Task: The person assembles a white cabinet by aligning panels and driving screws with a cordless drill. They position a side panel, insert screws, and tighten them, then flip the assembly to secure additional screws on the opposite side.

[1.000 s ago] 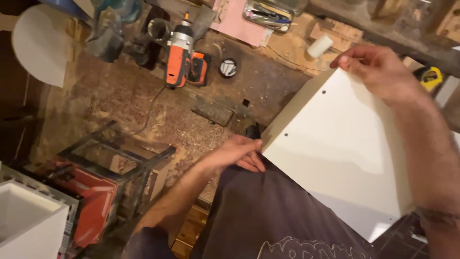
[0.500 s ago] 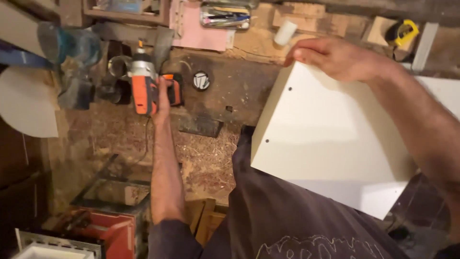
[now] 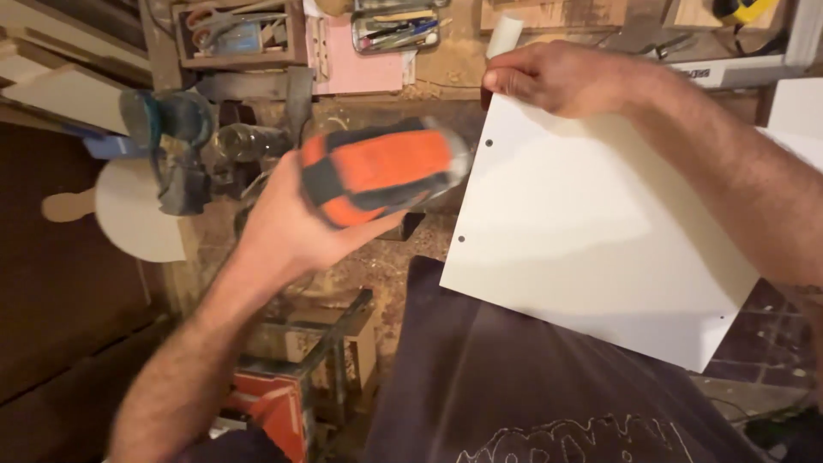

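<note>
My left hand point(image 3: 287, 231) grips an orange and black cordless drill point(image 3: 377, 171), lifted off the bench and blurred, in the middle of the head view. My right hand point(image 3: 566, 77) holds the top corner of a white rectangular panel point(image 3: 591, 231) with small drilled holes along its left edge. The panel leans against my body, over my dark shirt point(image 3: 514, 386). The drill hangs just left of the panel's upper left edge, not touching it.
A sawdust-covered wooden workbench point(image 3: 377, 266) runs below. A teal power tool point(image 3: 171, 146) and a white round board point(image 3: 137, 214) sit left. Trays of hand tools point(image 3: 240, 34) and a pink sheet point(image 3: 360, 60) lie at the back. A red metal stand point(image 3: 274, 403) is underneath.
My left hand left the panel's lower edge, reached to the drill on the bench, took hold of it and lifted it toward the panel. My right hand kept holding the panel.
</note>
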